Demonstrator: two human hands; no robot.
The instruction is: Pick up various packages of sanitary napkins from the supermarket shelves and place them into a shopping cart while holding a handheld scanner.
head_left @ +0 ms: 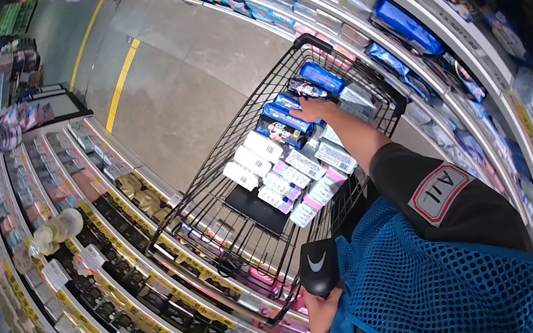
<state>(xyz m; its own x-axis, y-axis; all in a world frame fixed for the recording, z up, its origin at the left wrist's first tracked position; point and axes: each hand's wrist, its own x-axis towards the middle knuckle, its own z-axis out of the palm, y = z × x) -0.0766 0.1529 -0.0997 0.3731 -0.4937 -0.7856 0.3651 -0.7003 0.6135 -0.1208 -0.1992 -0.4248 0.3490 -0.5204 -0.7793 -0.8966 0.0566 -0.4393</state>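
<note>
A wire shopping cart [206, 180] holds several packages: white packs [258, 157], pink-and-white packs [321, 192], dark patterned packs [278, 132] and blue packs [321, 77]. My right hand [313, 108] reaches into its far half, fingers closed on a blue package [288, 114] among the others. At the near end, my left hand [324, 317] is wrapped round a black handheld device [319, 264], which hides part of the fingers. A blue mesh cloth [436, 279] lies beside that hand, below my dark right sleeve.
Stocked shelves [83, 256] curve along the left, close to the cart's side. More shelves [439, 15] with blue and pastel packs run along the right. Grey floor [180, 82] with yellow lines shows beyond the cart, and a display of goods [9, 83] stands at the far left.
</note>
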